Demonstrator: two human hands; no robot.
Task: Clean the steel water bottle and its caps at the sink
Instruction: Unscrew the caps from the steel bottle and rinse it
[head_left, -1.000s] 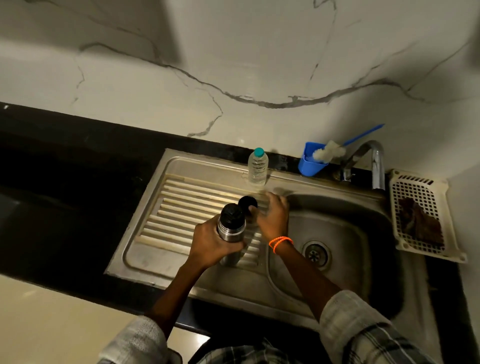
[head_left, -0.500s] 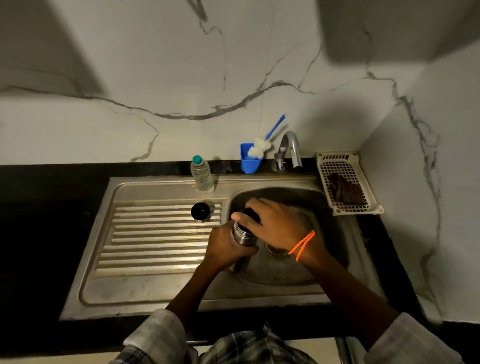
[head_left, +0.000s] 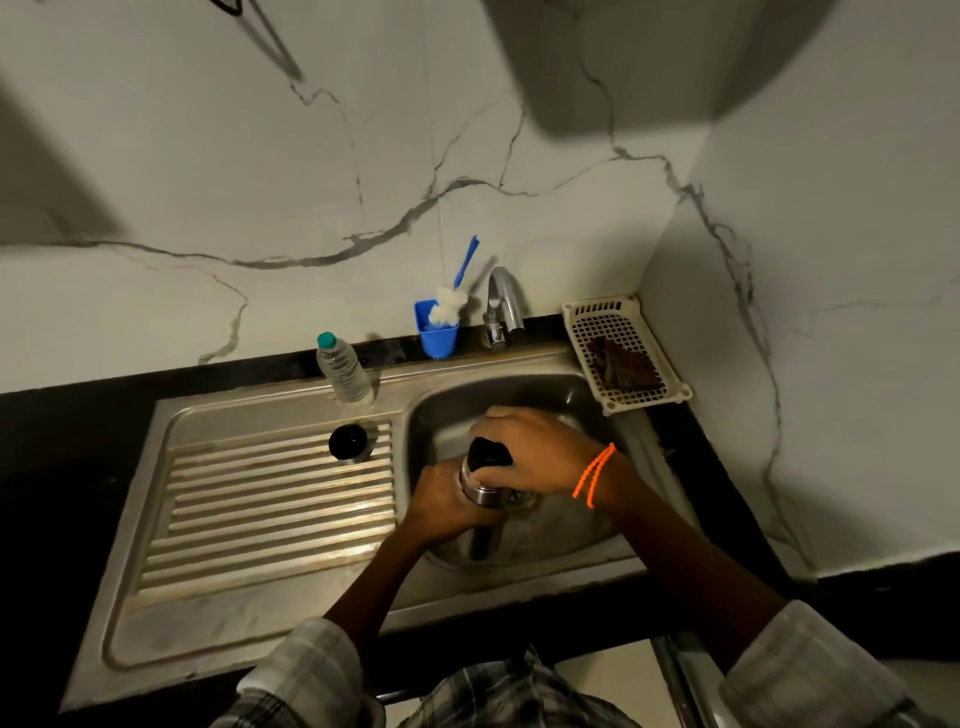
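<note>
Steel water bottle (head_left: 480, 493) held upright over sink (head_left: 561, 525) basin, body clamped by left hand (head_left: 444, 501); black inner cap (head_left: 491, 451) gripped by right hand (head_left: 535, 452). Outer cap (head_left: 349, 443) parked at 9 o'clock. Judged rigid, slippery wet; body best gripped mid-height.

Dim overhead light, heavy shadows on the wall (head_left: 363, 130), wide-angle bending at soft edges.

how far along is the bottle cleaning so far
Done: one black cap is off and sits on the drainboard. In hand: the left hand holds the steel bottle over the basin while the right hand grips its inner cap. Left: no water visibly runs from the tap, and the brush sits in its blue cup.
</note>
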